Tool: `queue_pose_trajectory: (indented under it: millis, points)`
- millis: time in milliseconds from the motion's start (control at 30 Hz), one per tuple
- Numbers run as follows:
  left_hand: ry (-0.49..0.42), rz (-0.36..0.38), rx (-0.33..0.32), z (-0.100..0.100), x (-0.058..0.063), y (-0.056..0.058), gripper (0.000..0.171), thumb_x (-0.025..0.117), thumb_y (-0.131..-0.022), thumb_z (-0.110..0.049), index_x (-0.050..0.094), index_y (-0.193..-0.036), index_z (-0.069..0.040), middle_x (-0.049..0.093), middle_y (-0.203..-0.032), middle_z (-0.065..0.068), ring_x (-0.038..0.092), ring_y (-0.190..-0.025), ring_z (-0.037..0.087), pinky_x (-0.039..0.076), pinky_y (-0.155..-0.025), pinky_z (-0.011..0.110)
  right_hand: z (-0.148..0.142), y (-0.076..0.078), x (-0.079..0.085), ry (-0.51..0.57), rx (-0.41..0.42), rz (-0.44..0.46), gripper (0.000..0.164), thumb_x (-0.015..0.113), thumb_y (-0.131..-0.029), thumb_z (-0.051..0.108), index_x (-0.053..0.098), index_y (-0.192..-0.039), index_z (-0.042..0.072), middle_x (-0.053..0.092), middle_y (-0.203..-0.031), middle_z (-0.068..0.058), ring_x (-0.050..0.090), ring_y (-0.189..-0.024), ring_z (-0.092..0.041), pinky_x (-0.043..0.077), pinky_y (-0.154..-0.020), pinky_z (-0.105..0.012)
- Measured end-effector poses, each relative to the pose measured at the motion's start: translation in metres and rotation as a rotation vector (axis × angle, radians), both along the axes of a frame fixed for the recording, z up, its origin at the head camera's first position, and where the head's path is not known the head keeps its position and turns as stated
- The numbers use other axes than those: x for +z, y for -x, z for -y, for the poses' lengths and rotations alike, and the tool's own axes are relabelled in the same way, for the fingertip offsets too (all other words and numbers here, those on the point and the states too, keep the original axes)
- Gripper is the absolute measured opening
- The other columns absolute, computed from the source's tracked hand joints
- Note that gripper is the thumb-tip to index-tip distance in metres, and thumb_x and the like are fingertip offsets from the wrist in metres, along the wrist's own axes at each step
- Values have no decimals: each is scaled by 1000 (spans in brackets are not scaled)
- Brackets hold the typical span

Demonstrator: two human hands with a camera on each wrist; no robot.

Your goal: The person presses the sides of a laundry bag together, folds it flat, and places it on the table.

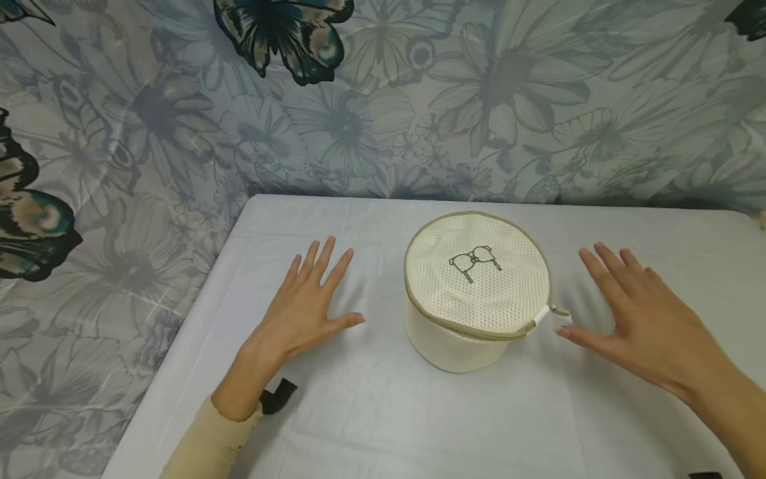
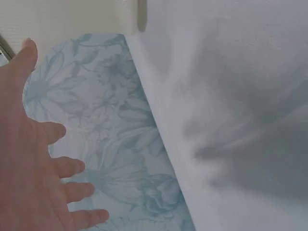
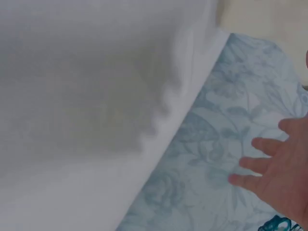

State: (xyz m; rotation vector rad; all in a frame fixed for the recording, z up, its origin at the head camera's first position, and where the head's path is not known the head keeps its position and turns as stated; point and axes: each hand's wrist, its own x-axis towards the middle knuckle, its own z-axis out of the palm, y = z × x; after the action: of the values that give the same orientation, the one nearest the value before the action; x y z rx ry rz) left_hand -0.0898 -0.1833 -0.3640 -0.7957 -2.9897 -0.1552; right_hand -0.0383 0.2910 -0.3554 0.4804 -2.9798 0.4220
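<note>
A round cream mesh laundry bag (image 1: 479,279) stands upright on the white-covered table, with a bra outline printed on its top and a khaki zipper edge. Left of it, my left hand (image 1: 311,299) is held with fingers straight and spread, holding nothing. On the other side my right hand (image 1: 640,313) is likewise spread, its thumb pointing toward the zipper pull (image 1: 559,311) but apart from it. Part of the bag's side shows at the top of the left wrist view, beyond the left thumb (image 2: 26,55), and at the top right corner of the right wrist view.
White cloth covers the table (image 1: 359,412). Behind and to the left hangs a floral curtain (image 1: 347,126) with dark butterflies (image 1: 287,33). A black strap (image 1: 278,397) sticks out by the left sleeve (image 1: 212,439). Shadows of both hands fall on the cloth.
</note>
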Motion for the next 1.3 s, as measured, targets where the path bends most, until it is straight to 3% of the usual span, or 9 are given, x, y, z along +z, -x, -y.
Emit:
queue_pose_trajectory:
  millis: [200, 400, 567, 767, 833, 900, 1000, 1100, 1300]
  points:
    - [-35, -21, -48, -4, 6, 1, 104, 51, -85, -78, 0, -161, -27, -5, -166, 12, -3, -152, 31, 11, -121, 53, 3, -1, 9, 45, 13, -14, 116, 83, -73, 51, 14, -161, 20, 21, -163, -15, 16, -148, -44, 13, -117, -61]
    - [-77, -45, -99, -7, 8, 1, 104, 54, -86, -75, 3, -161, -25, -1, -167, 8, 2, -153, 27, 16, -121, 50, 9, -6, 14, 63, 25, -17, 119, 88, -66, 51, 19, -160, 27, 30, -161, -6, 32, -144, -35, 41, -86, -68]
    - [-142, -85, -176, -8, 9, 3, 100, 53, -87, -73, 8, -161, -23, 14, -165, 10, 19, -150, 30, 27, -117, 50, 13, -9, 20, 77, 28, 14, 121, 90, -65, 50, 18, -160, 30, 39, -155, -10, 45, -131, -40, 45, -76, -67]
    - [-196, -123, -235, -13, 12, 5, 99, 56, -87, -71, 14, -161, -21, 23, -163, 10, 28, -147, 29, 35, -112, 52, 17, -8, 29, 125, 59, 32, 122, 92, -64, 46, 18, -160, 32, 43, -153, -8, 46, -129, -39, 44, -82, -65]
    - [-217, -123, -250, -16, 13, 7, 98, 55, -87, -72, 14, -161, -22, 23, -163, 8, 31, -145, 28, 36, -112, 51, 18, -7, 31, 143, 92, 14, 122, 93, -63, 43, 20, -160, 31, 41, -155, -2, 44, -134, -32, 43, -98, -56]
    - [-243, -114, -267, -21, 15, 8, 98, 55, -87, -72, 15, -161, -22, 23, -163, 5, 34, -144, 27, 37, -111, 50, 19, -6, 32, 165, 121, -11, 123, 94, -61, 39, 22, -160, 29, 39, -156, 4, 38, -140, -16, 35, -112, -34]
    - [-282, -101, -293, -27, 17, 11, 99, 62, -86, -68, 17, -161, -23, 25, -163, 4, 39, -140, 27, 37, -111, 49, 21, -4, 32, 187, 157, -51, 125, 96, -59, 33, 23, -160, 25, 42, -154, 3, 28, -139, 6, 16, -106, -3]
    - [-309, -91, -310, -32, 19, 14, 101, 70, -84, -62, 17, -161, -23, 28, -161, 4, 41, -139, 26, 38, -111, 47, 23, -2, 35, 214, 175, -61, 126, 97, -57, 28, 23, -160, 23, 46, -150, 1, 24, -135, 15, 15, -101, 1]
    - [-359, -76, -355, -39, 22, 19, 103, 74, -83, -56, 17, -161, -21, 32, -160, 1, 38, -141, 21, 33, -114, 40, 28, 1, 39, 253, 205, -51, 126, 97, -58, 22, 23, -160, 21, 50, -147, 0, 32, -130, 14, 18, -99, 0]
